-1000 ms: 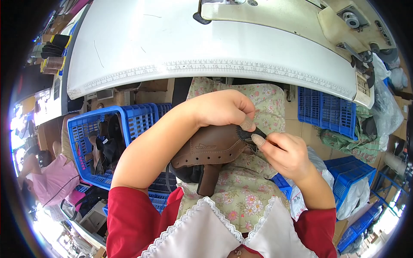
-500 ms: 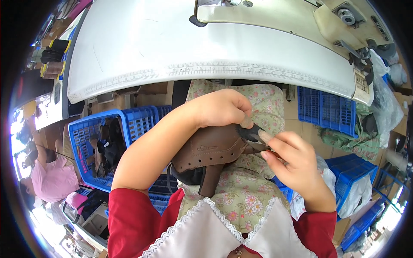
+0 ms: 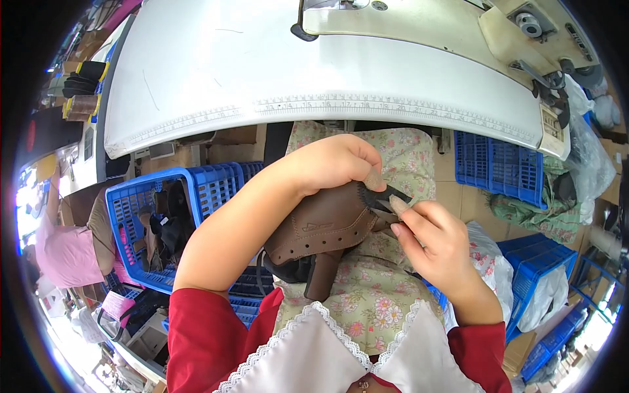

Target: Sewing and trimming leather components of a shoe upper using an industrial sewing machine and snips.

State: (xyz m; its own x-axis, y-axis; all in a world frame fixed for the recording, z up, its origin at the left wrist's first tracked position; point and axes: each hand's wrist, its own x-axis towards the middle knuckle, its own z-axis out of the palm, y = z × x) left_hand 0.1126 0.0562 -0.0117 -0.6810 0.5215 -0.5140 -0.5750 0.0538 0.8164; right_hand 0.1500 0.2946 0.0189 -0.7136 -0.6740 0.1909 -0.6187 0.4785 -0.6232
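A brown leather boot upper (image 3: pixel 317 226), with a row of eyelet holes and black lining, rests over my lap on a flowered apron (image 3: pixel 373 288). My left hand (image 3: pixel 337 164) is closed on its far edge, thumb and finger pressed down where a black flap (image 3: pixel 386 195) begins. At that flap, the thumb and fingers of my right hand (image 3: pixel 429 239) are pinched together on the black material. Whether a small tool is also between them is too small to tell. A brown strap (image 3: pixel 322 275) hangs toward me from the upper.
Beyond my hands is a white sewing table (image 3: pixel 216 72) with a ruler along its edge and a sewing machine (image 3: pixel 419 23). Blue crates (image 3: pixel 147 226) with dark pieces stand at left, another blue crate (image 3: pixel 498 167) at right. A co-worker in pink (image 3: pixel 69 255) is far left.
My right hand has shifted slightly left along the black flap, with its fingers still pinched. My left hand keeps its hold on the boot upper. The co-worker in pink has moved.
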